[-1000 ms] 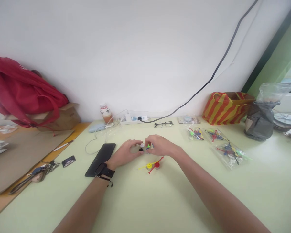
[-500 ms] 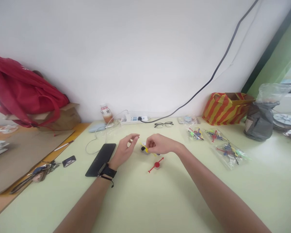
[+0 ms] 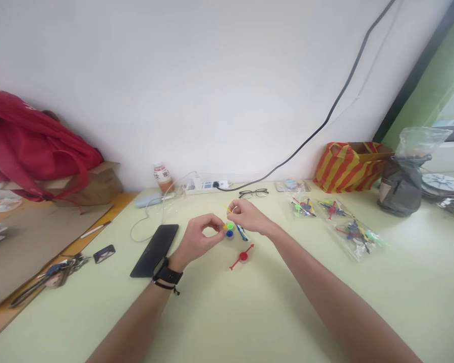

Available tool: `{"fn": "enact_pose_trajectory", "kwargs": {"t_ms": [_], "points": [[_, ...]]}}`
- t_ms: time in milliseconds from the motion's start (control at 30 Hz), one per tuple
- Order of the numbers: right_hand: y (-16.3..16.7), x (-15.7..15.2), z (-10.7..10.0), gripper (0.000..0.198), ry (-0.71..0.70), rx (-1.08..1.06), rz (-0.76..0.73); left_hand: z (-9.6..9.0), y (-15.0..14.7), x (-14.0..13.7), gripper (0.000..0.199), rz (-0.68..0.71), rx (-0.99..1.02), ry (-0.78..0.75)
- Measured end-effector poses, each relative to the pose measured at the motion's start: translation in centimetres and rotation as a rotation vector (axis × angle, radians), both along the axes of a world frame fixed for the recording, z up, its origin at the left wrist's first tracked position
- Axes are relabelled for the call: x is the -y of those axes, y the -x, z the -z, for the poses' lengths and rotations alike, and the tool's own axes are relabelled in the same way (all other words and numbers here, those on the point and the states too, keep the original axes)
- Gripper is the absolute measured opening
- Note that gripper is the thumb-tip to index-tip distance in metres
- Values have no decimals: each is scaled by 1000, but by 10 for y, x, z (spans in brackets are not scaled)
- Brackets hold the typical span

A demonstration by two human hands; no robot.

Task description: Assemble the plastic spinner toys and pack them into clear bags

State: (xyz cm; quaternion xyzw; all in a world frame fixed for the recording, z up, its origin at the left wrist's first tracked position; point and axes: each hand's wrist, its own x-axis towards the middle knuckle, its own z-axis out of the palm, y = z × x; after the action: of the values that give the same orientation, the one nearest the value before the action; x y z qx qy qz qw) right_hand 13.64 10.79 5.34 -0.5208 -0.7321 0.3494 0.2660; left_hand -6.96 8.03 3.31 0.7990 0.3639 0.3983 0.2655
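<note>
My left hand [image 3: 201,236] is closed in a pinch on a small yellow piece, mostly covered by the fingertips. Just across from it, my right hand [image 3: 247,217] pinches a thin yellow pointer [image 3: 227,208], whose tip sticks out to the left. Beneath the hands lie a green round piece [image 3: 230,226] and a blue round piece [image 3: 229,234]. Several loose pointers [image 3: 243,233], blue, white and green, rest beside them under my right hand. Nearer to me, a red arrow [image 3: 243,256] sits on a small round base.
Left of my hands lies a black phone-like slab [image 3: 154,250]. Glasses [image 3: 253,193] and a power strip [image 3: 206,187] lie by the wall. Clear bags of coloured parts [image 3: 357,239] are at right, with a striped bag [image 3: 351,167] behind. A bottle [image 3: 163,177] stands back left.
My left hand has moved right and closed from an open pose into a pinch. The right hand has lifted slightly with the yellow pointer, uncovering the green and blue pieces.
</note>
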Motion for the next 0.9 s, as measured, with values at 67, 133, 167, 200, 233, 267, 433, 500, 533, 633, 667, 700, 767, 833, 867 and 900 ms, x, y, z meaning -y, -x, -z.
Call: {"fn": "enact_pose_trajectory", "kwargs": {"t_ms": [67,133,167,200,233,267,433,500,533,633,667,700,767,833,867,900], "points": [[-5,-6,8,17,-30,72,61,-2,4,0,7,61,-95,23],[-10,-10,16,20,-42,155,82,-3,9,-2,4,93,-207,33],[-13,-11,19,20,-41,193,75,-3,12,-3,6,92,-262,35],[-15,-11,20,19,-38,227,61,-2,15,-5,9,84,-311,35],[-16,-11,21,18,-38,256,43,-1,17,-7,12,74,-351,37],[-17,-9,20,17,-41,280,23,0,20,-8,13,68,-377,42],[-15,8,1,13,-3,357,-222,2,27,-14,12,43,-396,32],[-12,16,-6,23,77,407,-417,2,26,-14,15,16,-385,19],[-10,18,-9,25,124,444,-502,2,26,-15,17,10,-378,17],[-7,22,-12,16,179,525,-590,2,25,-16,20,-9,-348,-7],[-8,21,-13,12,173,508,-591,1,24,-17,22,-28,-330,-20],[-9,20,-13,10,169,460,-597,1,24,-17,24,-54,-305,-33],[-14,17,-14,9,179,293,-605,-1,20,-16,28,-114,-234,-58],[-19,14,-16,10,214,120,-562,-2,14,-12,29,-158,-144,-71],[-21,13,-17,11,219,50,-514,-2,11,-9,28,-160,-100,-72],[-23,12,-18,12,217,-10,-460,-1,7,-7,25,-138,-63,-62]]}}
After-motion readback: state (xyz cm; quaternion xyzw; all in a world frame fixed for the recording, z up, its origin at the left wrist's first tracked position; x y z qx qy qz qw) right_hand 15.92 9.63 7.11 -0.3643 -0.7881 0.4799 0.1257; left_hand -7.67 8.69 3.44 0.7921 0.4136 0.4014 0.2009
